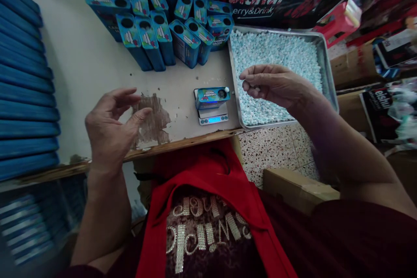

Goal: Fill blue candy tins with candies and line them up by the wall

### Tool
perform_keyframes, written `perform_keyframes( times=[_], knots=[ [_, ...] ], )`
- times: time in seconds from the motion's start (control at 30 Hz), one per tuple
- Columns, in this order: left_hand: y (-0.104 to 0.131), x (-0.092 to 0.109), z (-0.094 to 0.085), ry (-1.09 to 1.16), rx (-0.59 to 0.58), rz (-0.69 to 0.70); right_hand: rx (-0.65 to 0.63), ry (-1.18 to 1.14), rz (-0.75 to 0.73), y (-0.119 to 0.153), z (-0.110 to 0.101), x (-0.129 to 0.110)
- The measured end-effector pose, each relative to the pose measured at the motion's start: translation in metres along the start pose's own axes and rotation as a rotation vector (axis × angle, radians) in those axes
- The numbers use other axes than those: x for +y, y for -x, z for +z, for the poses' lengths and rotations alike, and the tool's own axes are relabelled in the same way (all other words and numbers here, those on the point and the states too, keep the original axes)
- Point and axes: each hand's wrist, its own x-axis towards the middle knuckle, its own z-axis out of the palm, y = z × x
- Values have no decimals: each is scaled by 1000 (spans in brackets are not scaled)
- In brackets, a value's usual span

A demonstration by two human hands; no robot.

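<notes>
Holding small rounded pellets [257, 89] in curled grip of right hand [275, 83], over shiny metal tray [326, 74], curving left hand [109, 124] with grip loosely parted, above flaking surface [176, 91]

On the table [176, 87], one box [210, 104] rests on the scale [214, 119]; just right stands the tray [326, 71] (pellets [276, 52] inside), a carton [293, 2] behind it. Grouped boxes [162, 30] stand behind and left, stacked packs [26, 95] farthest left.

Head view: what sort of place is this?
Probably a small candy workroom or storeroom: a metal tray of pale blue pellets, a digital scale bearing a container labelled "CARAMELO", and many similar blue containers crowded on the worn table.
</notes>
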Motion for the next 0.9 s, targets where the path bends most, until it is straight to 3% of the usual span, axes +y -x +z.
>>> perform_keyframes(
  times=[0.23,0.3,0.4,0.53,0.67,0.9],
  knots=[
    [0,6,20,11,-70,65,101,-39,34,-4,4,8],
    [-1,9,30,36,-114,92,49,116,-34,-4,8,4],
    [-2,11,39,44,-187,117,-69,562,-229,-3,16,-8],
    [-4,10,41,36,-215,139,-157,1080,-443,-3,31,-24],
    [-4,7,36,40,-181,147,-183,1287,-512,-6,43,-27],
    [-5,1,25,-23,-161,117,-135,1443,-461,-4,58,-19]
  ],
)
